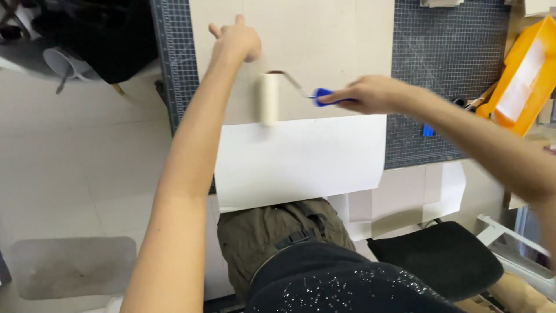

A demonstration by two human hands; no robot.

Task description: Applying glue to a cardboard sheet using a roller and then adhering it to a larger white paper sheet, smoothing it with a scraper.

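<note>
Cutting mat (452, 87): roller (269, 98) upright, handle toward right hand (370, 94).

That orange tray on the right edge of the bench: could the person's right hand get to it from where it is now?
Probably yes. The right hand grips the blue handle of the paint roller, and the orange tray lies just beyond that forearm with only bare cutting mat between. The roller would have to go down first.

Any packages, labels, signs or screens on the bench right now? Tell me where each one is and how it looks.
None that can be made out as a package, label, sign or screen.
Nearest thing: orange tray, right edge of the bench, long and open, a white strip inside.
White sheet, centre, plain, under the roller held by the right hand.
</note>
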